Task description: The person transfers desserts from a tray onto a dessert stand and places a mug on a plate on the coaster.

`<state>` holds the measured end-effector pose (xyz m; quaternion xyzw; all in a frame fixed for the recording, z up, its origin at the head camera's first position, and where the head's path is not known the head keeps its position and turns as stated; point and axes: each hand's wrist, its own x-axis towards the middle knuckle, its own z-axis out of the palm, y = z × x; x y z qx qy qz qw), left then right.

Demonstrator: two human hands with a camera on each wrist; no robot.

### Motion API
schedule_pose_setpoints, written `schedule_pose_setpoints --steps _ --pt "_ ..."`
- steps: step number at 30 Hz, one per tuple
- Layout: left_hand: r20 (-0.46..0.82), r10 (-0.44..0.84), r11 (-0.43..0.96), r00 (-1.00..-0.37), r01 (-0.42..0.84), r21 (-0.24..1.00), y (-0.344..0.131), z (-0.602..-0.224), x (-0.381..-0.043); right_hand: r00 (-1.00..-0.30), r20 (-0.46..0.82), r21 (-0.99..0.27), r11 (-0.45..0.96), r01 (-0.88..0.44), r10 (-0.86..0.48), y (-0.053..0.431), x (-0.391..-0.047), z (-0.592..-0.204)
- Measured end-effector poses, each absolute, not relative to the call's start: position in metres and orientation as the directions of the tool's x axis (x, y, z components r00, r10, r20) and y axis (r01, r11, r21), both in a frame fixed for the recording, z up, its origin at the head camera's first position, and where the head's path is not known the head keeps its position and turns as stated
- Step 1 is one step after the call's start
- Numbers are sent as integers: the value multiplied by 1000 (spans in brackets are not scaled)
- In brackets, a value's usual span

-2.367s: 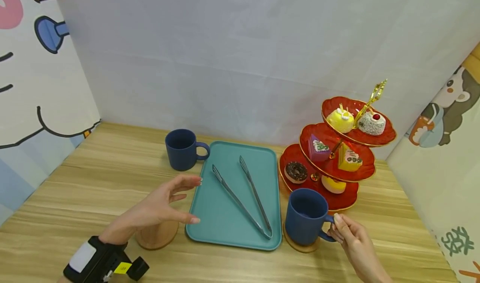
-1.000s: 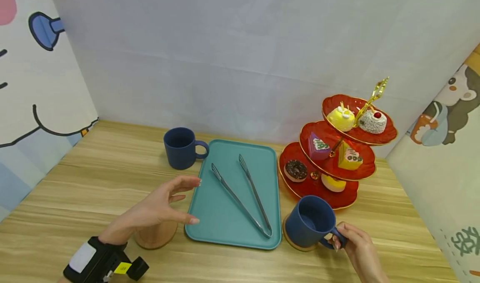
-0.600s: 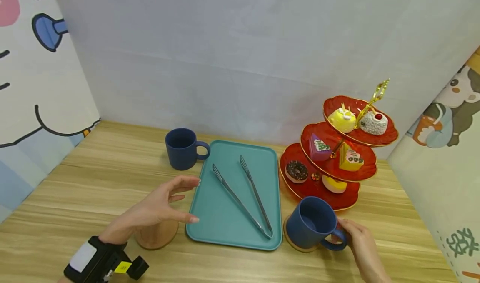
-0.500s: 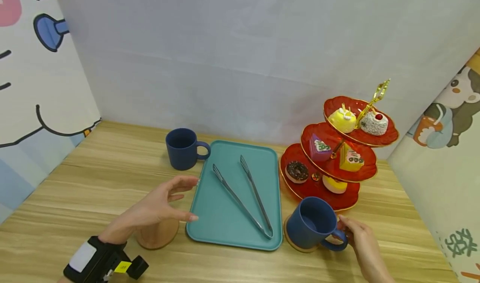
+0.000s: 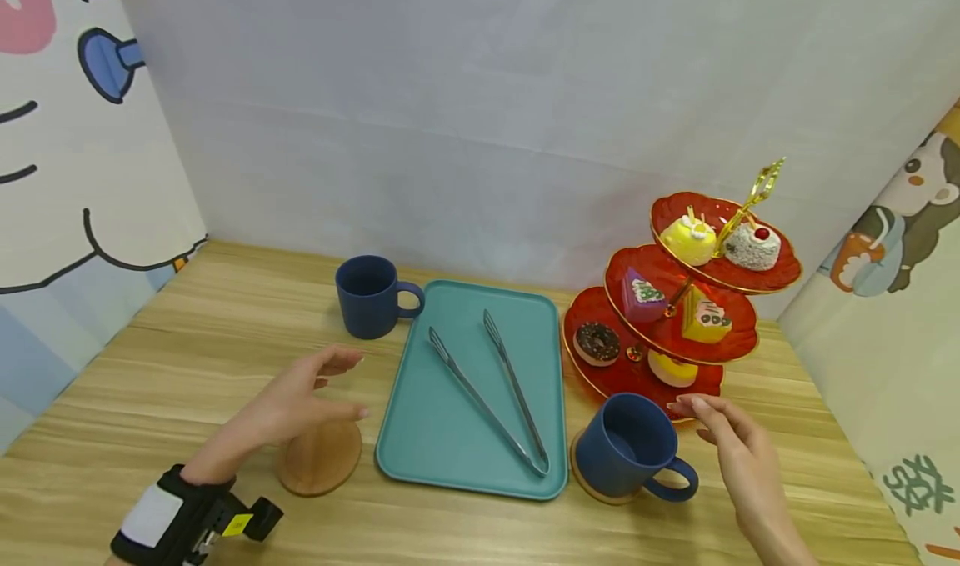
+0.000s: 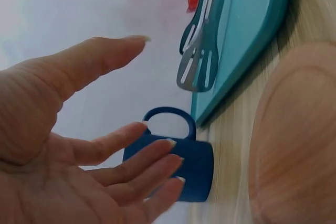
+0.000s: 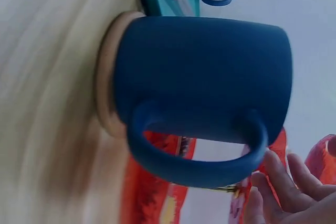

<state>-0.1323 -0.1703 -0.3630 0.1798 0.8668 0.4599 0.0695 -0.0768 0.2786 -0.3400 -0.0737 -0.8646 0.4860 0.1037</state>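
Note:
On a round wooden coaster at the tray's right stands a dark blue mug, its handle turned to the lower right. Just beyond that handle my right hand hovers, holding nothing, fingers loosely bent. My left hand is held in the air with thumb and fingers apart, over a second wooden coaster at the left. Behind it stands another blue mug, seen past the fingers in the left wrist view. Metal tongs lie spread on the teal tray between the hands.
A three-tier stand with red plates rises behind the right mug, bearing toy cakes and a chocolate donut. A pale cloth wall closes the back. Printed panels stand at both sides of the wooden table.
The right hand turned the right mug's handle toward the lower right, then let go and moved up and right. Lately the left hand has drawn back leftward, showing more of its coaster.

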Motion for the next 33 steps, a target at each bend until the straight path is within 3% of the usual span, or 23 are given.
schedule_pose_setpoints --steps 8,15,25,33 --pt "-5 441 671 -898 326 666 -179 -371 -124 -957 260 -794 593 -134 132 255 -76 -322" --pt "-114 386 782 -916 259 567 -181 -376 -118 -908 413 -714 645 -272 74 224 -80 -309" --pt "-126 334 859 -934 247 449 -179 -384 -115 -870 488 -673 600 -432 -78 188 -91 -304" --pt "-123 329 874 -936 253 415 -178 -385 -115 -886 444 -680 594 -430 -132 172 -99 -311"
